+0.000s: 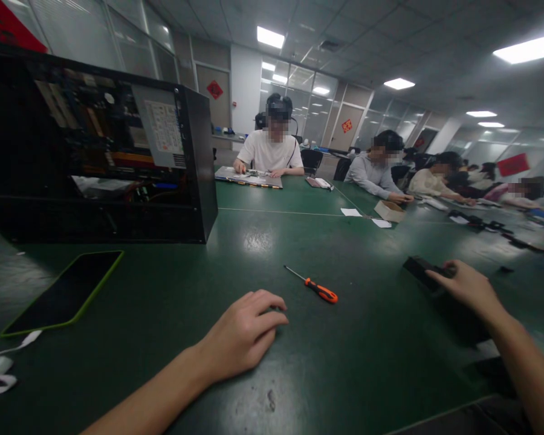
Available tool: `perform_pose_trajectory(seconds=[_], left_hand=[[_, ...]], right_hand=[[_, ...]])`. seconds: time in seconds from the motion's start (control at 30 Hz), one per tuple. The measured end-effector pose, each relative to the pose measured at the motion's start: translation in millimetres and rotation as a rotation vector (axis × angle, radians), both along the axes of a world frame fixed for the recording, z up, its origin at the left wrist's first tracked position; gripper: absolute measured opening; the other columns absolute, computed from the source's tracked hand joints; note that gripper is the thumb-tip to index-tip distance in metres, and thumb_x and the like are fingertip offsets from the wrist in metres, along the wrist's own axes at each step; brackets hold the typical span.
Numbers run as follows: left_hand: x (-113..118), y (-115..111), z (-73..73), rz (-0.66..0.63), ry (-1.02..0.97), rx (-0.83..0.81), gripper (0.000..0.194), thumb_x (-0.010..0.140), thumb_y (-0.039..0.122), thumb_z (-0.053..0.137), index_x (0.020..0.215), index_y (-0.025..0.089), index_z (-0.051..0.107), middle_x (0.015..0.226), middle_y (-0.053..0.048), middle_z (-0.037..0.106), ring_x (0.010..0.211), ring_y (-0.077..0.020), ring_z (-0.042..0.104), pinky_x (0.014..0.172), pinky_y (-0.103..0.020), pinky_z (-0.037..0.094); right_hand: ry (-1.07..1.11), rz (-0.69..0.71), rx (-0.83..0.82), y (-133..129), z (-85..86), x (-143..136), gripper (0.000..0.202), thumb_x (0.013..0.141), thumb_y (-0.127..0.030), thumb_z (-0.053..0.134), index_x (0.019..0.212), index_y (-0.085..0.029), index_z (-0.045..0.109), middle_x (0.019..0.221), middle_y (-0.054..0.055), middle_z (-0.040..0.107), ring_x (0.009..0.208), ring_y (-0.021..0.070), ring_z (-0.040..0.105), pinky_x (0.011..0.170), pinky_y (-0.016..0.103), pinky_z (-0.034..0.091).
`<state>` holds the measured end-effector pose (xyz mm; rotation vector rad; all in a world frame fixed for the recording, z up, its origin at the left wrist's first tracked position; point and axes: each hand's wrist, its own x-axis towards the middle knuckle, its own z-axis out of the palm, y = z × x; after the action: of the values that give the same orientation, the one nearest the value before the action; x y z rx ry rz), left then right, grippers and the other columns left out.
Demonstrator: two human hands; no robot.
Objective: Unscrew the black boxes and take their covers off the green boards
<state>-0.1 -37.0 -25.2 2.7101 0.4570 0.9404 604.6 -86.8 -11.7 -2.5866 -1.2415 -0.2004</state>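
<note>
My left hand [249,329] rests on the green tabletop with its fingers loosely bent, slightly apart and holding nothing. Just beyond its fingertips lies a screwdriver [320,291] with an orange and black handle, its shaft pointing away to the left. Over at the right, my right hand [471,287] grips a black box-shaped object [420,270] between thumb and fingers. Blur hides what kind of object it is and whether it touches the table. Beneath that hand is a dark patch that I cannot make out.
A black computer case [198,163] with its side open stands at the left. In front of it lie a phone [66,296] with a green edge and a white cable [0,368]. Across the table several people work; a small open carton [390,211] and white papers [351,212] lie there.
</note>
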Motion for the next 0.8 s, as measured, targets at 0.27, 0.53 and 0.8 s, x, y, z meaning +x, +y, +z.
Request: perform_pose_trajectory(seconds=[0.27,0.53,0.8], left_hand=[[1,4,-2.8,0.049,-0.051,-0.15,0.03,0.098,0.009,0.05,0.115,0.022,0.07,0.12,-0.009,0.068,0.111,-0.0222,0.065,0.096,-0.041,0.055],[2,11,-4.4,0.255,-0.173,-0.353,0.055,0.09,0.031,0.073,0.142,0.023,0.055,0.131,-0.011,0.067,0.113,-0.0263,0.067,0.099,-0.045,0.057],[4,9,-2.8,0.217,-0.075,-0.369,0.042,0.086,0.031,0.078,0.125,0.022,0.066,0.124,-0.009,0.069,0.115,-0.0279,0.065,0.101,-0.047,0.053]], right_hand=[[0.0,0.201,-0.107,45,31.5,-59,0.028,0.078,-0.044,0.065,0.089,-0.019,0.062,0.087,0.017,0.072,0.078,0.0322,0.066,0.065,0.038,0.044],[0.175,1.143,-0.044,30,55.3,-284,0.021,0.093,-0.045,0.061,0.1,-0.025,0.058,0.104,0.004,0.07,0.089,0.0218,0.065,0.077,0.035,0.051],[0.326,1.405,-0.004,35,8.9,-355,0.02,0.098,-0.038,0.061,0.112,-0.025,0.056,0.121,0.009,0.068,0.111,0.0248,0.064,0.096,0.044,0.053]])
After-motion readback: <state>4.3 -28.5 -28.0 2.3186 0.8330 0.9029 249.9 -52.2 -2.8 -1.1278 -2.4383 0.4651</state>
